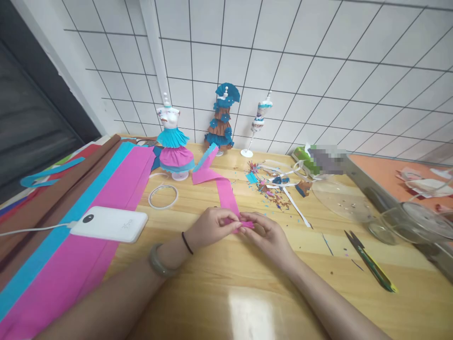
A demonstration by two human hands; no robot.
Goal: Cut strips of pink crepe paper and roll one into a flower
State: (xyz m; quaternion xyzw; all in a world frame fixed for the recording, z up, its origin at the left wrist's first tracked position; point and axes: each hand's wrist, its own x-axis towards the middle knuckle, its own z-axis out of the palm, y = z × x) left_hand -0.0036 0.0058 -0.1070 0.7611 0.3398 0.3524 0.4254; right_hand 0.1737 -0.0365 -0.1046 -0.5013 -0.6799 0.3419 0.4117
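Note:
A long pink crepe paper strip [226, 191] with a blue edge at its far end runs over the wooden table toward me. Its near end is bunched into small folds between my hands. My left hand [214, 227] pinches the folds from the left, thumb against fingers. From the other side, my right hand [267, 232] grips the gathered end, fingertips close to the left thumb. Beyond the strip stands a small mannequin [173, 141] in a ruffled blue and pink paper skirt. Another mannequin [221, 123] wears brown and teal ruffles, and a third mannequin [260, 120] is mostly bare.
Crepe paper sheets [88, 203] lie at left, under a white power bank [111, 224] with a cable. A tape roll [163, 196] is near them. Paper scraps [272, 189], thread snips [370, 262], a clear round container [392, 222] and a green package [306, 158] are on the right.

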